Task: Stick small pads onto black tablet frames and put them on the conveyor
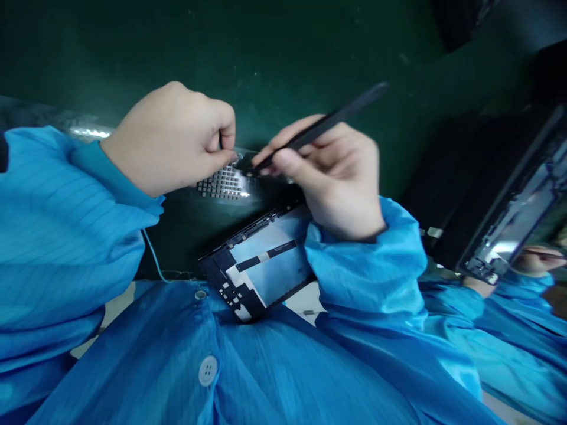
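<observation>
Thumb and forefinger of my left hand (177, 139) are pinched at the upper edge of a clear sheet (224, 182) that carries rows of small grey square pads. Black tweezers (321, 124) lie slantwise in my right hand (339, 177), their tips down beside the sheet, close to my left fingertips. Whether the tips grip a pad is too small to tell. Below my hands, a black phone or tablet frame (277, 260) with a pale blue-grey inner panel leans tilted at the table's near edge, partly covered by my right sleeve.
The dark green tabletop (266, 53) spreads beyond my hands. Glossy clear film (88, 128) lies at the left. On the right are dark stacked pieces (460, 171) and another device frame (514, 218), with a co-worker's hand (538, 260) beside it. A thin blue cord (153, 254) hangs from my left sleeve.
</observation>
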Demonstrator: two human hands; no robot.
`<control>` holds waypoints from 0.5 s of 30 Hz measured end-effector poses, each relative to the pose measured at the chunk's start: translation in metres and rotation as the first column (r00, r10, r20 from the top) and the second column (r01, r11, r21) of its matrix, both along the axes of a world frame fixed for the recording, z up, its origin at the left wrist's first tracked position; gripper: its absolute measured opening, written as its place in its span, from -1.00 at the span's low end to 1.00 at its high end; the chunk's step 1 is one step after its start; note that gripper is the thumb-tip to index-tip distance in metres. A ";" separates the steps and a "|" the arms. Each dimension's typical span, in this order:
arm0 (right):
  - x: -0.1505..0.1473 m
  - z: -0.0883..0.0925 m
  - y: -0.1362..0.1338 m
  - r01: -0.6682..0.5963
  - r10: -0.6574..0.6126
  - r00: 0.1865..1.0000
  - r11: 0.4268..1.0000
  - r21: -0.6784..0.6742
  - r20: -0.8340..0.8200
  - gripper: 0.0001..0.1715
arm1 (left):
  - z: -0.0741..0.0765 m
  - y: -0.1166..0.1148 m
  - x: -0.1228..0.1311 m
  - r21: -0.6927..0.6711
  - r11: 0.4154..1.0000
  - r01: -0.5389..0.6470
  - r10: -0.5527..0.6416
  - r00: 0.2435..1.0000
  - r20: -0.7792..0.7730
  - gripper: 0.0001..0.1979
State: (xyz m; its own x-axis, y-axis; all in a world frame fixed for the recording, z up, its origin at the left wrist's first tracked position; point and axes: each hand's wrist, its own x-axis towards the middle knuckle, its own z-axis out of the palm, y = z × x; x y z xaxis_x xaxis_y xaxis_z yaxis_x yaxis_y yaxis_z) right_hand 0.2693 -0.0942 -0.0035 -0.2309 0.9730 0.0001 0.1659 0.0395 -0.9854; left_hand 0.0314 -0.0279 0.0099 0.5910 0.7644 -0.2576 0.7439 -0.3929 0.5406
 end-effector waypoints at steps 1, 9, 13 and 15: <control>0.003 0.001 -0.008 0.095 -0.094 0.994 0.995 0.026 -0.057 -0.83 | 0.000 0.000 0.000 0.018 1.000 0.009 -0.009 1.000 -0.013 -0.32; 0.014 -0.007 -0.083 0.503 -0.533 0.842 0.832 0.234 0.083 -0.91 | -0.001 -0.001 -0.005 0.028 1.000 0.009 -0.009 1.000 0.002 -0.07; 0.017 -0.014 -0.086 0.453 -0.491 0.862 0.857 0.246 0.123 -0.85 | -0.001 0.000 -0.003 -0.009 0.999 -0.044 0.045 0.999 0.013 -0.48; 0.021 -0.011 -0.085 0.411 -0.467 0.867 0.868 0.280 0.175 -0.84 | -0.001 0.000 -0.002 -0.041 0.996 -0.080 0.081 0.996 0.029 -0.66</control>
